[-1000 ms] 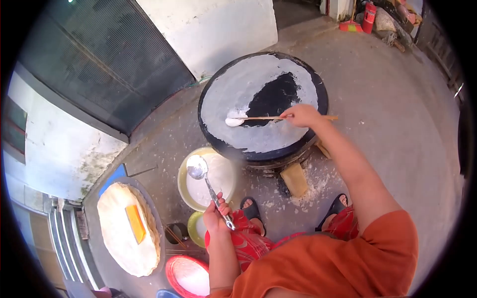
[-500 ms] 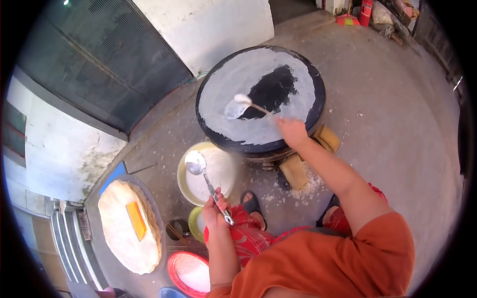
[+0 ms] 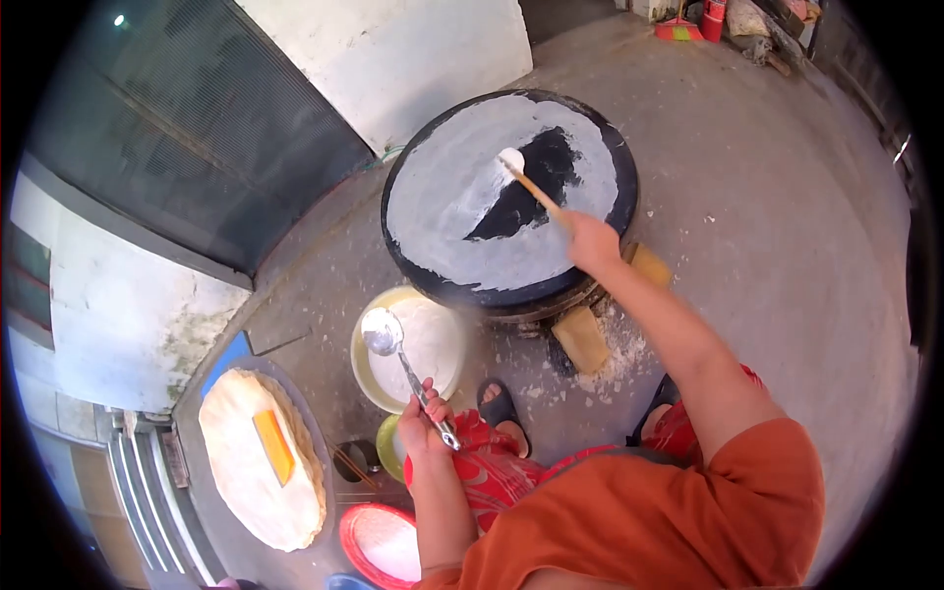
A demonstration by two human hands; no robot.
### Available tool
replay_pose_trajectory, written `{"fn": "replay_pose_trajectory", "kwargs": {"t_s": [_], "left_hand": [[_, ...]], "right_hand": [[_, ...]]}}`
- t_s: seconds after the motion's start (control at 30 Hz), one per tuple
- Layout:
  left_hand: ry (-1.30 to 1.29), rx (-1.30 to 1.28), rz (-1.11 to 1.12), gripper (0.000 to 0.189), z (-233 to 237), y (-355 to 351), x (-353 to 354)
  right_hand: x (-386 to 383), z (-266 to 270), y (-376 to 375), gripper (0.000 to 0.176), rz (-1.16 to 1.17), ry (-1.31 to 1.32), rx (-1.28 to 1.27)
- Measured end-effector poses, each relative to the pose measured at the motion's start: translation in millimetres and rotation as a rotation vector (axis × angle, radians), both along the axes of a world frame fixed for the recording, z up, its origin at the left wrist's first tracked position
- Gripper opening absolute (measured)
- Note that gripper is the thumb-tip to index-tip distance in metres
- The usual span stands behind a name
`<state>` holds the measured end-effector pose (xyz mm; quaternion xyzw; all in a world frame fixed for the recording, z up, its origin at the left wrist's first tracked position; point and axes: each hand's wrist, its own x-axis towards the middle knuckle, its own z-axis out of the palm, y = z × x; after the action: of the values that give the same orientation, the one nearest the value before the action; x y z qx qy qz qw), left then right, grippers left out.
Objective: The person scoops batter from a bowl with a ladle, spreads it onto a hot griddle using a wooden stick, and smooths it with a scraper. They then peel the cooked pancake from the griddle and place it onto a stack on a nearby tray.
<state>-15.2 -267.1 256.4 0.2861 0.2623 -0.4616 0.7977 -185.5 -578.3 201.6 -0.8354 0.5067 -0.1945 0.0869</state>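
Observation:
My right hand is closed round the handle of a wooden spreader. White batter coats its far end, which touches the round black griddle. A thin layer of pale batter covers most of the griddle, with a dark bare patch at its middle right. My left hand grips a metal ladle by its handle. The ladle's batter-smeared bowl hangs over a pale basin of white batter, left of the griddle.
A stack of thin flatbreads with a yellow scraper on top lies at the left. Near my left arm stand a green bowl and a red basin. Yellow blocks sit beside the griddle's base.
The spreader's end has moved up and right across the griddle, and batter now covers more of the bare patch's left side. My left hand still holds the ladle over the basin.

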Motion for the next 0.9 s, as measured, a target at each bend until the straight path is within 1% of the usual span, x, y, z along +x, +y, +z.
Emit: {"fn": "replay_pose_trajectory", "kwargs": {"t_s": [0.07,0.1,0.13,0.2,0.23,0.27,0.33,0.37,0.47,0.5,0.57,0.6,0.7,0.77,0.8,0.87,0.9], "left_hand": [[-0.019,0.003,0.001,0.031,-0.6,-2.2,-0.2],[-0.034,0.012,0.007,0.031,-1.3,-3.0,-1.2],[-0.034,0.016,0.006,0.031,-2.0,-3.3,-1.9],[-0.034,-0.007,-0.015,0.031,-1.6,-3.3,-1.9],[-0.037,0.000,-0.018,0.031,-0.2,-3.6,-2.3],[-0.032,0.011,-0.024,0.031,1.2,-3.7,-3.4],[-0.028,0.018,-0.040,0.031,1.9,-5.0,-3.2],[-0.006,0.018,-0.030,0.031,0.0,-4.1,-1.7],[-0.003,0.021,-0.012,0.032,-1.7,-6.7,0.4],[-0.015,0.035,0.001,0.032,-2.8,-7.4,-0.5],[-0.010,0.017,-0.013,0.033,-5.0,-6.3,0.7],[-0.004,-0.009,-0.020,0.033,-5.4,-6.0,0.9],[-0.005,0.010,-0.034,0.034,-2.0,-7.3,-1.6],[-0.021,0.017,-0.026,0.032,-2.2,-9.0,-2.6],[-0.037,0.025,-0.012,0.030,-2.6,-10.7,-2.6],[-0.045,0.018,-0.010,0.030,-2.6,-13.9,-3.4],[-0.052,0.023,-0.007,0.030,-2.9,-13.2,-4.4]], "right_hand": [[2.0,-8.8,25.4,0.037,0.113,-0.219,-0.023],[-5.1,-6.4,32.0,0.034,0.291,-0.144,-0.060],[-7.7,-9.0,24.8,0.034,0.289,-0.144,-0.057],[-14.7,-13.5,-7.0,0.032,0.150,0.085,-0.040],[-17.8,-9.6,-22.8,0.030,0.067,0.123,-0.071],[-17.3,-7.2,-31.5,0.030,0.062,0.119,-0.065],[-18.5,-1.0,-43.5,0.031,-0.031,0.035,-0.072],[-17.0,-2.7,-36.9,0.031,-0.038,0.034,-0.075],[-4.5,-19.3,-0.7,0.034,0.031,-0.154,-0.076],[-6.4,-19.4,-6.9,0.034,0.029,-0.154,-0.077],[-13.0,-16.8,-23.4,0.032,0.002,0.181,-0.031],[-22.0,-9.8,-34.6,0.027,-0.031,0.123,-0.073],[-30.6,-10.4,-54.2,0.029,-0.072,0.082,-0.121],[-27.6,-6.3,-41.2,0.033,-0.142,-0.037,0.083],[-25.1,-7.1,-29.1,0.033,-0.146,-0.040,0.078],[-21.8,-12.5,-8.1,0.037,-0.020,-0.099,0.001],[-23.9,-17.2,-14.3,0.036,0.018,0.017,-0.008]]}}
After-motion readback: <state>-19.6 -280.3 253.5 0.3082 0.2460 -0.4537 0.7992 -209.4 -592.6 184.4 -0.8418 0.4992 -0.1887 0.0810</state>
